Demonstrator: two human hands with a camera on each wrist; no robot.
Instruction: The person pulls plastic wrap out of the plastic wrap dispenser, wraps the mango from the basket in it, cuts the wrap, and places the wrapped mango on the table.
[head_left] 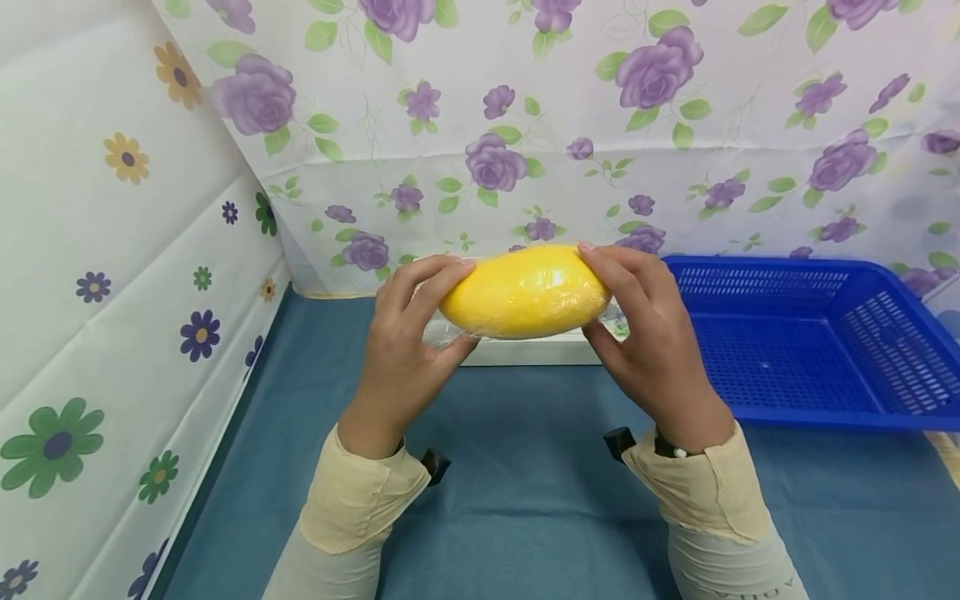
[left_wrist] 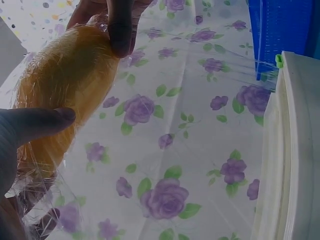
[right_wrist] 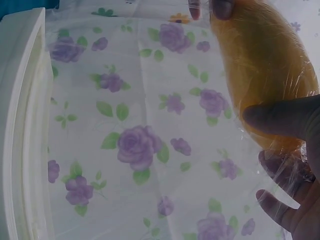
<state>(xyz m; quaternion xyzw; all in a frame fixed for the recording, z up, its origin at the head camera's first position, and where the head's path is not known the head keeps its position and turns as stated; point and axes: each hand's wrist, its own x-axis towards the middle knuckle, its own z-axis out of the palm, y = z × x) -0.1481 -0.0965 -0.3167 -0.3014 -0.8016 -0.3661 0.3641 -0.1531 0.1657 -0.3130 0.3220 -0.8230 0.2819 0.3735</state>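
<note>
Both hands hold up a smooth yellow mango-like fruit (head_left: 528, 292), wrapped in clear cling film that shines and wrinkles on its surface. My left hand (head_left: 408, 342) grips its left end, the thumb below and the fingers over the top. At the opposite end, my right hand (head_left: 652, 333) pinches it the same way. Behind and below the fruit stands a long white cling film dispenser (head_left: 540, 354), partly hidden by it. In the left wrist view, film stretches from the dispenser (left_wrist: 300, 150) toward the fruit (left_wrist: 70, 70). Bunched film gathers around the fruit's end (right_wrist: 287, 145) by the right hand.
A blue perforated plastic basket (head_left: 780, 414) stands on the right of the blue-green tablecloth (head_left: 525, 483). A flower-printed sheet (head_left: 480, 100) hangs behind the table, and another patterned sheet (head_left: 97, 208) borders the left side.
</note>
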